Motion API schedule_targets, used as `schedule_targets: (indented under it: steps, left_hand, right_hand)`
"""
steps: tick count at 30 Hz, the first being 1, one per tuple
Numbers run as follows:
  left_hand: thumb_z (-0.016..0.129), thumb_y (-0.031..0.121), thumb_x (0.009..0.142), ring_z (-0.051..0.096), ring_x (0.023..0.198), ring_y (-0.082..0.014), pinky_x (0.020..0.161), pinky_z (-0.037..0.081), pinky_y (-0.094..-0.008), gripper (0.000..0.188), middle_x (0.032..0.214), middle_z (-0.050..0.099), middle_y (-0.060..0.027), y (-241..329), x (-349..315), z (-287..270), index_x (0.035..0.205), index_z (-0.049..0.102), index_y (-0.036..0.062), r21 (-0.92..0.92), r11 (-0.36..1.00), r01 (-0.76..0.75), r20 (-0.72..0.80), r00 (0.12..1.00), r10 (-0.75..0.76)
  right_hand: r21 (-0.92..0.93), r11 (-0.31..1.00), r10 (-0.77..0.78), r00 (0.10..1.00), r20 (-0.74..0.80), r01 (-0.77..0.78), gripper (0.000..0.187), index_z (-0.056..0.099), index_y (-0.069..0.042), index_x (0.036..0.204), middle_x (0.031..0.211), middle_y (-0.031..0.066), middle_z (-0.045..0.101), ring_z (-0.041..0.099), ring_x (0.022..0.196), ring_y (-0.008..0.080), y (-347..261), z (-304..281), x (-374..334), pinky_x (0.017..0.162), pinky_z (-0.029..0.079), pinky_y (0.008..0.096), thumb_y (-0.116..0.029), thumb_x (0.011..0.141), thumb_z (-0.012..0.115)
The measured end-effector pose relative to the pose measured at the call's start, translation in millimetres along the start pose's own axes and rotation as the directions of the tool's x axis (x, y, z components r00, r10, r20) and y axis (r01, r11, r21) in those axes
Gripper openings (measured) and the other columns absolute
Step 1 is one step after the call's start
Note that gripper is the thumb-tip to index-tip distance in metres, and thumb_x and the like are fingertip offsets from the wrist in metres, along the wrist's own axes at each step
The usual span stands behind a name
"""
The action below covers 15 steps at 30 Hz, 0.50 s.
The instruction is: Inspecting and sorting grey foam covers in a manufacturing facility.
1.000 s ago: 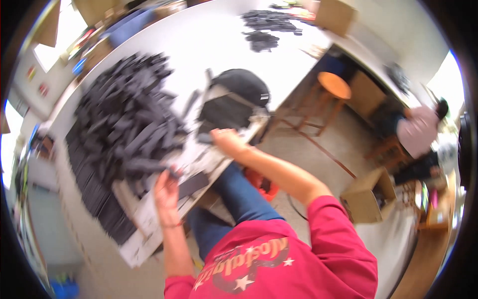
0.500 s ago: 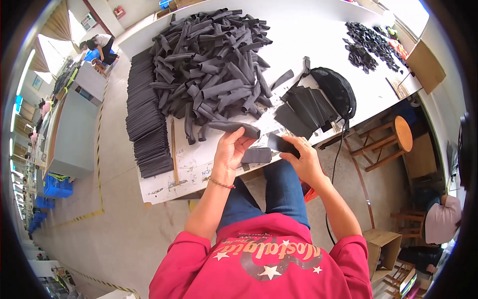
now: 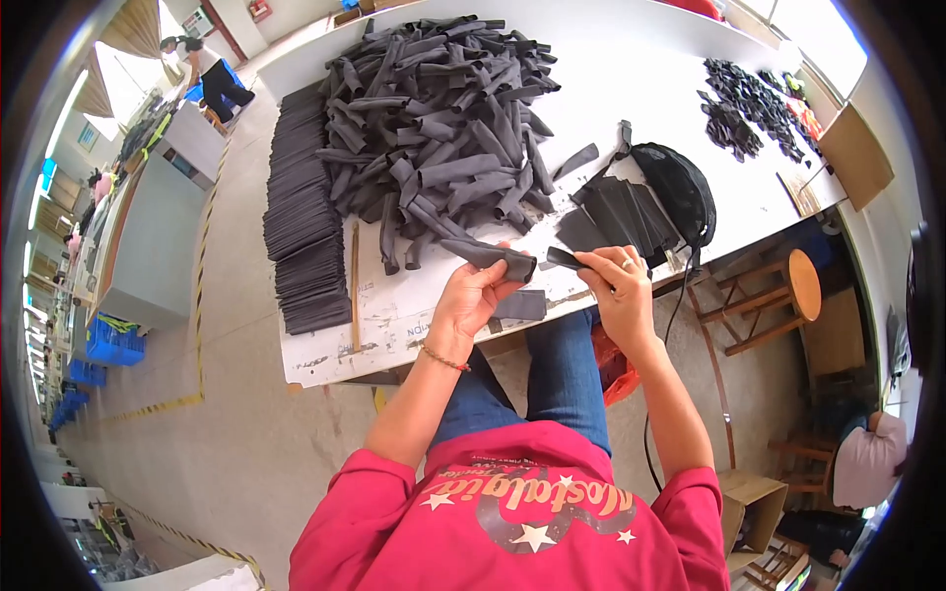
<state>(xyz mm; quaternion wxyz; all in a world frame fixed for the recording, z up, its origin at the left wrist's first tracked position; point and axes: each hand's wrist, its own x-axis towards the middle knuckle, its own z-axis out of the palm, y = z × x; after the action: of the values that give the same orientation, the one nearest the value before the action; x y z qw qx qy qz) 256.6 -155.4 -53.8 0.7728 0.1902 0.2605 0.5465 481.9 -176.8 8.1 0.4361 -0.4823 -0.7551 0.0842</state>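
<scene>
My left hand [image 3: 471, 303] is closed round a dark grey fabric tube [image 3: 475, 252], its open end facing right. Just to the right, my right hand [image 3: 623, 295] pinches a dark flat piece [image 3: 562, 257], its tip close to the tube's mouth but apart from it. Below the tube, a folded dark grey fabric piece [image 3: 519, 304] lies at the table's near edge. Beyond my right hand, several flat dark pieces [image 3: 621, 219] are fanned out beside a black pouch [image 3: 680, 192] with a strap.
A big heap of grey fabric tubes [image 3: 443, 128] covers the middle of the white table [image 3: 616, 89]. Left of it stands a long row of stacked flat pieces [image 3: 304, 217], with a wooden stick [image 3: 355, 291] alongside. Small black parts [image 3: 759, 108] lie far right; a wooden stool [image 3: 800, 286] stands below.
The tube in my left hand has tipped and moved slightly right. My right hand has turned, bringing the flat piece higher and closer to the tube's mouth. A distant person has straightened somewhat.
</scene>
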Motion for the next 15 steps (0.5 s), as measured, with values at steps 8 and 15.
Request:
schedule_targets:
  steps: [8, 15]
  left_hand:
    - [0.056, 0.004, 0.094, 0.065, 0.102, -0.0271, 0.090, 0.057, -0.0411, 0.028, 0.113, 0.064, -0.0169, -3.5, 2.1, -6.6, 0.120, 0.054, -0.0043, -0.041, 0.999, 0.020, -0.008, 1.000, -0.021]
    - [0.055, 0.002, 0.094, 0.066, 0.100, -0.0274, 0.087, 0.058, -0.0422, 0.026, 0.110, 0.064, -0.0158, 1.2, -5.9, 5.7, 0.119, 0.056, -0.0034, -0.017, 0.995, 0.100, 0.001, 0.995, -0.100]
  right_hand:
    - [-0.075, 0.980, -0.182, 0.981, 0.062, 0.187, 0.024, 0.072, -0.011, 0.096, 0.088, 0.0003, 0.063, 0.056, 0.083, 0.0215, -14.4, -1.8, -10.5, 0.077, 0.041, 0.0353, -0.007, 0.072, 0.075]
    - [-0.193, 0.925, -0.318, 0.945, 0.071, 0.326, 0.023, 0.070, -0.010, 0.095, 0.088, -0.0023, 0.063, 0.056, 0.083, 0.0194, -17.1, -2.3, -2.0, 0.080, 0.042, 0.0348, -0.005, 0.072, 0.072]
